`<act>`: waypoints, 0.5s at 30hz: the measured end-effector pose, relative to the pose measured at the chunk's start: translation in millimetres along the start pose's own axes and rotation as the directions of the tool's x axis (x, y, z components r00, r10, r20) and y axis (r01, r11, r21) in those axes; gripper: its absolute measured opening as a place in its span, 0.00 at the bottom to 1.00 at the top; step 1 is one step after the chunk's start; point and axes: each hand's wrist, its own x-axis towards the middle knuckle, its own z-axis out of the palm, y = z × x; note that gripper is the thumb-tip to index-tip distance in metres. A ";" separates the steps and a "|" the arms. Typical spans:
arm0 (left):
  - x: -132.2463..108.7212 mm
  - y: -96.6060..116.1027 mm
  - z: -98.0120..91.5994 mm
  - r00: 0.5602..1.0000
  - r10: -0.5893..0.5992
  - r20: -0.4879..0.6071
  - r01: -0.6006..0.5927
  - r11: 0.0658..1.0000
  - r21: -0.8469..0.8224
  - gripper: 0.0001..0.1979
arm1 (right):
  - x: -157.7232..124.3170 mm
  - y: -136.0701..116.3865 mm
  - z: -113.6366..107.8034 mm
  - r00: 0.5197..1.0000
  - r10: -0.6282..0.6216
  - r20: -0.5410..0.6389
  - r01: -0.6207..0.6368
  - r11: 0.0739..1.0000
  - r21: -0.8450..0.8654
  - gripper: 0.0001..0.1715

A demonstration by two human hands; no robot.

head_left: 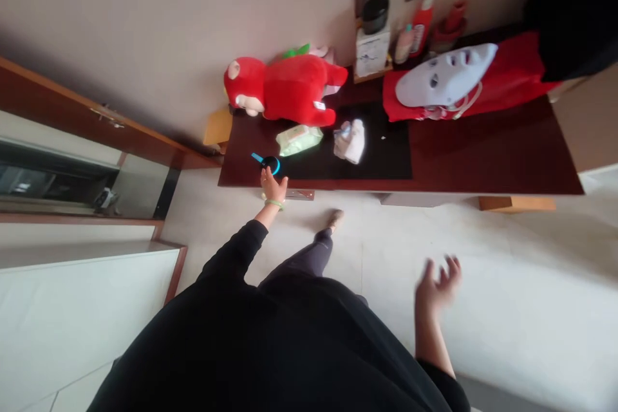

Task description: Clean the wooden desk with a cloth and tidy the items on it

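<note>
Maroon tabletop [483, 154]: L hand [274, 188] nr blue-rimmed disc [271, 163]; red bottle lbl [419, 35] blurred.

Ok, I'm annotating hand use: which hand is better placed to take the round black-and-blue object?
Probably the left hand: it is close beside the round object, near the tabletop's front edge. The right hand is over the floor, farther away.

Your dark table [463, 158] bears a red plush [294, 87] and a black mat [383, 154] around twelve o'clock, a black-and-blue disc [271, 162] between eleven and twelve, and red cloth [519, 74] towards one.
</note>
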 end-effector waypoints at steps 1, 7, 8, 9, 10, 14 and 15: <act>20.1 -6.8 -1.5 0.999 -0.045 -0.011 0.045 0.999 0.007 0.44 | 23.2 -29.6 44.4 0.996 -0.065 0.065 0.064 0.998 0.009 0.37; 87.5 -37.0 -8.3 0.996 -0.011 0.087 0.007 0.999 0.041 0.48 | 160.5 -172.4 292.2 0.784 -0.356 0.509 0.499 0.848 -0.176 0.51; 93.8 -35.0 -6.2 0.990 0.047 0.134 -0.053 0.998 0.046 0.49 | 172.5 -181.4 315.3 0.774 -0.324 0.545 0.513 0.825 -0.237 0.52; 100.6 -30.3 -2.8 0.976 0.108 0.188 -0.119 0.992 0.051 0.50 | 179.6 -186.1 331.3 0.764 -0.295 0.574 0.521 0.806 -0.279 0.51; 108.4 -23.0 1.8 0.955 0.166 0.246 -0.184 0.981 0.056 0.51 | 182.0 -187.5 340.5 0.749 -0.282 0.600 0.533 0.794 -0.292 0.46; 148.3 21.2 26.5 0.849 0.276 0.450 -0.361 0.925 0.115 0.61 | 158.1 -180.9 329.0 0.634 -0.405 0.659 0.584 0.809 -0.065 0.20; 158.6 33.0 32.8 0.829 0.265 0.493 -0.380 0.913 0.148 0.63 | 149.5 -180.1 319.8 0.607 -0.433 0.666 0.579 0.815 0.001 0.19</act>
